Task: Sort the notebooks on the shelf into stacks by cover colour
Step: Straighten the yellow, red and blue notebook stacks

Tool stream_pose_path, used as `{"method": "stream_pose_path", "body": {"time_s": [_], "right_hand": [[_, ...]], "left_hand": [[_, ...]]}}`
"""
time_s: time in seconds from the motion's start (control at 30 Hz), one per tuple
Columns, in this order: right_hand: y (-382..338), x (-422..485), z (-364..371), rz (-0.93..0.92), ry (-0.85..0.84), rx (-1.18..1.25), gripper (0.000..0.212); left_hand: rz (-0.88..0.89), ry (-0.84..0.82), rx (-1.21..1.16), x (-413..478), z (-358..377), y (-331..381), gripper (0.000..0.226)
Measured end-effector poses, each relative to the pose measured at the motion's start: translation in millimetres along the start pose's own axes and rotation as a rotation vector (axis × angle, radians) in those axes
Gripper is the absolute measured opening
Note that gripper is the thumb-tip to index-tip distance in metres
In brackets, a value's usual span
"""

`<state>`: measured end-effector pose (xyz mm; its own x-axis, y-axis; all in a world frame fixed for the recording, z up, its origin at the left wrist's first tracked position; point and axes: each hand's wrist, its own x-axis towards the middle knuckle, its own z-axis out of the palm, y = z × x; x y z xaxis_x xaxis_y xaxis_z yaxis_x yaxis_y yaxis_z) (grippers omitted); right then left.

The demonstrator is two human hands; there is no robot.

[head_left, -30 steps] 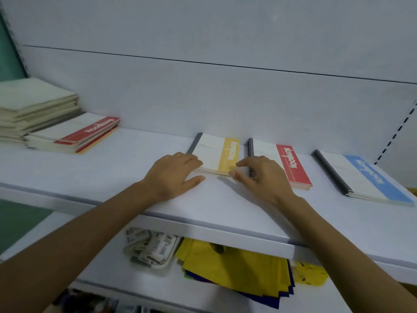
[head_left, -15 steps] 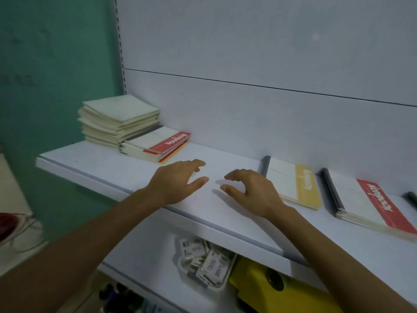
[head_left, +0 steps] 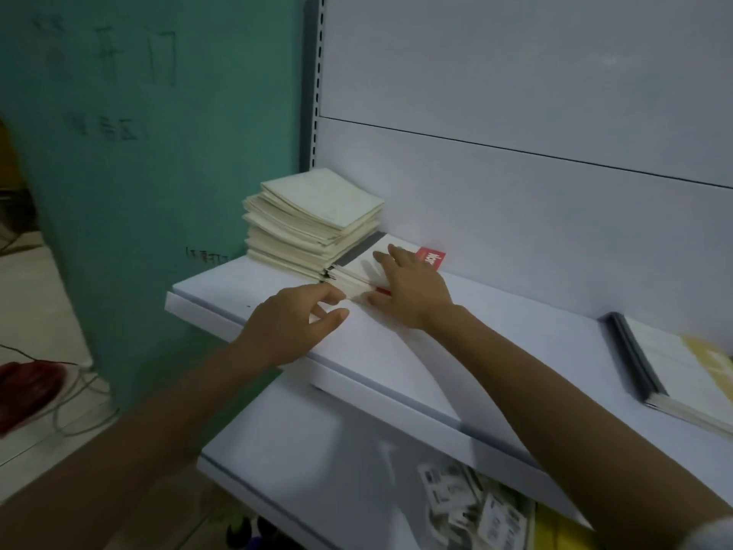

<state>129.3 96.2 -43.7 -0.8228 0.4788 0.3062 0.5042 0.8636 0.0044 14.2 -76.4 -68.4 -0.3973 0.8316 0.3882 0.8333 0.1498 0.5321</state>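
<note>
A short stack of white notebooks with a grey spine and red band (head_left: 359, 258) lies at the left of the white shelf (head_left: 396, 351). It touches a taller stack of plain cream notebooks (head_left: 313, 216) in the corner. My right hand (head_left: 408, 287) rests flat on the top red-banded cover, fingers spread and thumb at the stack's front edge. My left hand (head_left: 293, 327) hovers over the shelf with loosely bent fingers, its fingertips close to the stack's front corner, holding nothing. A yellow-banded notebook (head_left: 682, 371) lies at the far right, partly cut off.
A green wall (head_left: 158, 152) borders the shelf's left end. The lower shelf (head_left: 317, 450) carries white tag packets (head_left: 468, 498) and something yellow (head_left: 555, 529). A red object with cables (head_left: 23, 391) lies on the floor at left.
Both hands left the yellow-banded notebook and travelled left along the shelf. My right hand now lies on the red-banded stack, and my view has swung left with them.
</note>
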Motion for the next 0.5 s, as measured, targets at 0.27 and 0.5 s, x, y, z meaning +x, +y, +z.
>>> {"method": "stream_pose_path", "body": {"time_s": [0.27, 0.5], "right_hand": [[-14.8, -4.8, 12.9, 0.072, 0.021, -0.07, 0.052], [-19.8, -57.5, 6.1, -0.017, 0.146, -0.055, 0.043]], "left_hand": [[-0.035, -0.039, -0.302, 16.9, -6.8, -32.1, 0.024], [-0.429, -0.112, -0.81, 39.5, -13.5, -16.7, 0.025]]}}
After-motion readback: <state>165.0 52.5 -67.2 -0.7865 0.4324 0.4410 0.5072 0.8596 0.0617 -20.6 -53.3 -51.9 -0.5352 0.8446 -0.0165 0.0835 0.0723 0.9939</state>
